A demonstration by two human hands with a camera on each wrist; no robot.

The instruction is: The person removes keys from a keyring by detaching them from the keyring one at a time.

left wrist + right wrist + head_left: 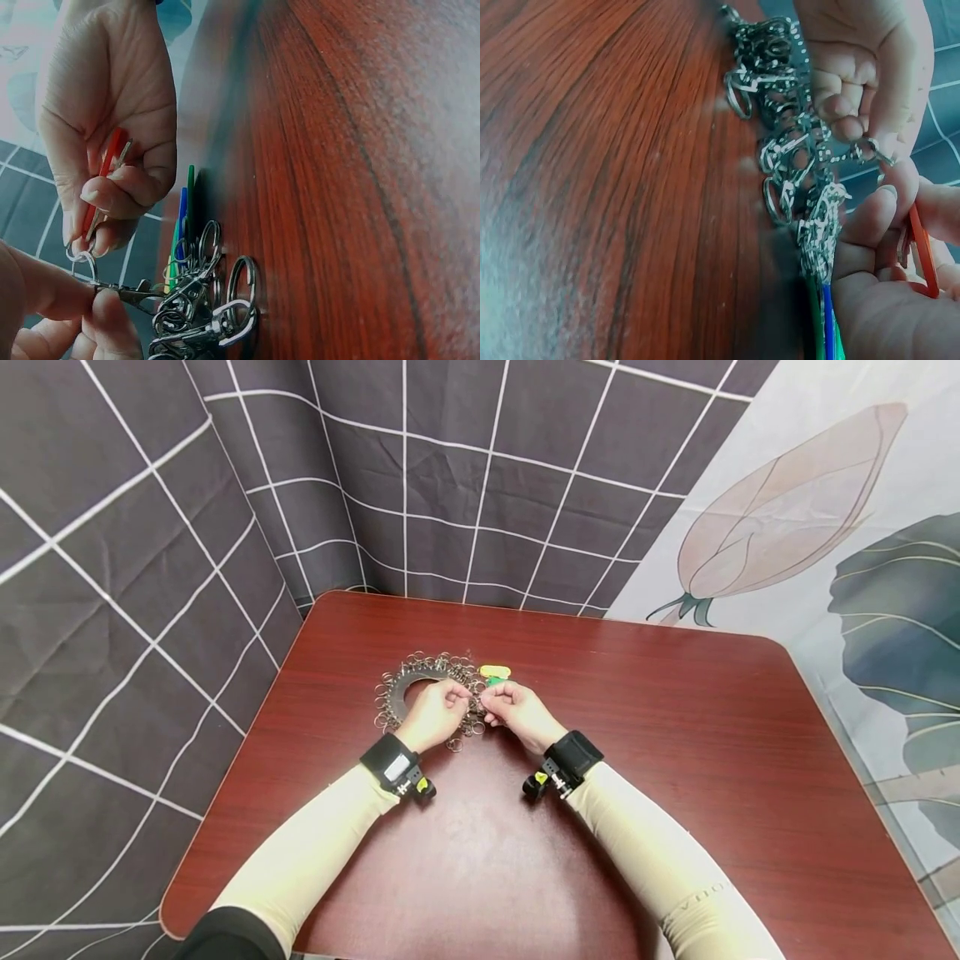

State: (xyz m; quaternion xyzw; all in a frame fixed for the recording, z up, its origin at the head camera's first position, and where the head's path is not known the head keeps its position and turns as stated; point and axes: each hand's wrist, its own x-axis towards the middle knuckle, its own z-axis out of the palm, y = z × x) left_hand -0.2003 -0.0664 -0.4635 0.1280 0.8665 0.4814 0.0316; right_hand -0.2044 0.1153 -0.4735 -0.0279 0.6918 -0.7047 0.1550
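Both hands meet over a round grey holder [396,693] edged with many metal clasps and split rings. My left hand [435,714] pinches a swivel clasp [129,294] between thumb and finger, close to its split ring [84,264]. In my right hand [521,714] is a red key tag [109,169] together with a metal key [124,152], held in curled fingers. The tag's end meets that split ring in the left wrist view. More clasps and rings [780,146] lie bunched just under the fingers.
Beyond the right hand, a yellow tag [495,671] and a green tag [496,681] lie on the red-brown table [645,718]. A blue tag [182,221] stands on edge among the rings. Dark checked cloth [450,477] hangs behind the table's back edge.
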